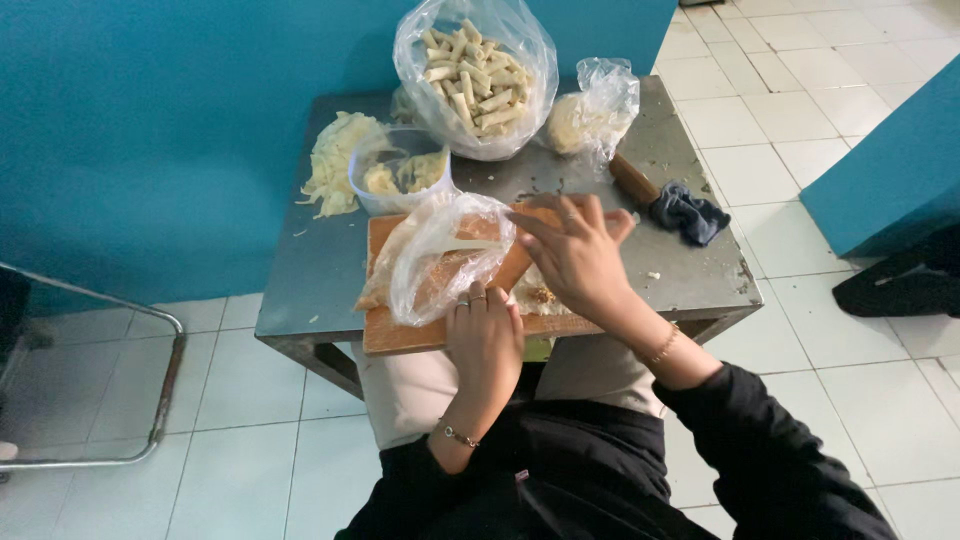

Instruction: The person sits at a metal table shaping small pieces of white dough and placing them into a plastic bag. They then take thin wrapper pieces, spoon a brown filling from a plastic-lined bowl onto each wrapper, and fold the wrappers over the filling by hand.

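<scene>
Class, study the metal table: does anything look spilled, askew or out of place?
Yes. A heap of pale shreds lies on the bare table beside the plastic tub, with stray bits around it. A dark cloth lies crumpled near the right edge.

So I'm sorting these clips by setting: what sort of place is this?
Probably a small food-prep spot, home or shop: a metal table on tiled floor, a wooden board under both hands, and a bag of rolled snacks.

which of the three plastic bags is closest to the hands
The crumpled clear bag lying on the wooden cutting board, just beside the left hand; the other two sit farther back.
</scene>
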The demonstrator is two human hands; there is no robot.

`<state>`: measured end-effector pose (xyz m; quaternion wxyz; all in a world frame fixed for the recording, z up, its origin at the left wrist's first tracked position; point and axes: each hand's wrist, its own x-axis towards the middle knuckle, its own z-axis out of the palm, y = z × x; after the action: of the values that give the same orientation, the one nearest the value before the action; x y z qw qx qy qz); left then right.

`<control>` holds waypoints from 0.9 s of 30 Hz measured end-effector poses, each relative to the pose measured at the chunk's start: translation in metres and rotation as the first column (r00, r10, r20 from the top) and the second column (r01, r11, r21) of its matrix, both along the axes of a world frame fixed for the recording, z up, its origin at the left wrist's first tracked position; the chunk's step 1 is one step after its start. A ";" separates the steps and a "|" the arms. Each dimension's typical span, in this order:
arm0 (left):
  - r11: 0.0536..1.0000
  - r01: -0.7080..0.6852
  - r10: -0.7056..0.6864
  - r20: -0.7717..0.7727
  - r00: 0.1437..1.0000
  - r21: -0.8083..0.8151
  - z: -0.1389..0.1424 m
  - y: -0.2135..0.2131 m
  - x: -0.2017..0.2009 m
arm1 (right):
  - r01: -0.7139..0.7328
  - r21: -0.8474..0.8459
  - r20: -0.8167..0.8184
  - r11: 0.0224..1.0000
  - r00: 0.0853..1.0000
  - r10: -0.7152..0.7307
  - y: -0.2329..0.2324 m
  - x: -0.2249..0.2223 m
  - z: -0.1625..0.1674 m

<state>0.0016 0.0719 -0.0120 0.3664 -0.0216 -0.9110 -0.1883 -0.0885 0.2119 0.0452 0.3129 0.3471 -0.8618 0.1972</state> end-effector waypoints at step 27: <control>0.949 0.224 -0.214 -0.066 0.975 0.222 -0.008 0.023 -0.025 | 0.381 0.075 0.219 0.922 0.895 -0.388 0.046 0.051 -0.036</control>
<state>-0.0235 0.0953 -0.0204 0.3618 -0.0841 -0.8676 -0.3307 -0.0378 0.2581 0.0089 0.2384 0.1495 -0.9466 0.1572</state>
